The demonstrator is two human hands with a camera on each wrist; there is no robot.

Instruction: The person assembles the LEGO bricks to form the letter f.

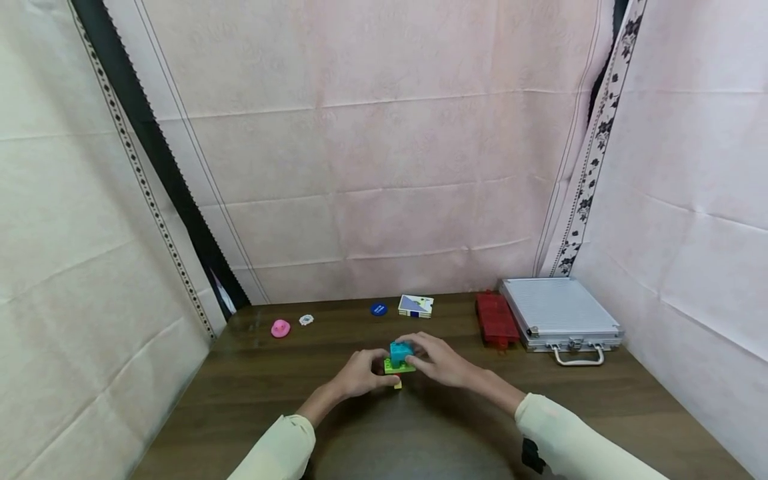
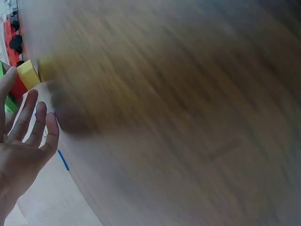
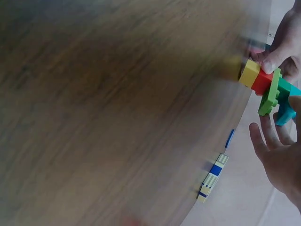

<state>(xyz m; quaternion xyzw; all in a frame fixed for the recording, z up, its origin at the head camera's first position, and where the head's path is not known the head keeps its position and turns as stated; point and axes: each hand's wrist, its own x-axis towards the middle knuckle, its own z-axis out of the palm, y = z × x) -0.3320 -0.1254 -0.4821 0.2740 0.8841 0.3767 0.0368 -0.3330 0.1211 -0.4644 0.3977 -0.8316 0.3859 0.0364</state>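
Note:
A small stack of toy building bricks is gripped between both hands just above the table. Its top is a teal brick [image 1: 399, 352], set on a light green studded plate [image 1: 396, 368]. Below the plate come a red brick [image 3: 262, 81] and a yellow brick [image 3: 249, 73] at the bottom. My left hand [image 1: 359, 375] holds the lower part from the left, its thumb against the red brick. From the right, my right hand [image 1: 441, 361] pinches the teal brick, its thumb on the near side. In the left wrist view, the yellow brick [image 2: 28, 74] shows beyond the fingertips.
A silver case [image 1: 561, 310] and a red plastic box [image 1: 497, 318] lie at the back right of the brown table [image 1: 264, 407]. Along the back are a stack of cards [image 1: 415, 305], a blue disc [image 1: 379, 309], a white flower-like piece [image 1: 306, 320] and a pink piece [image 1: 280, 328].

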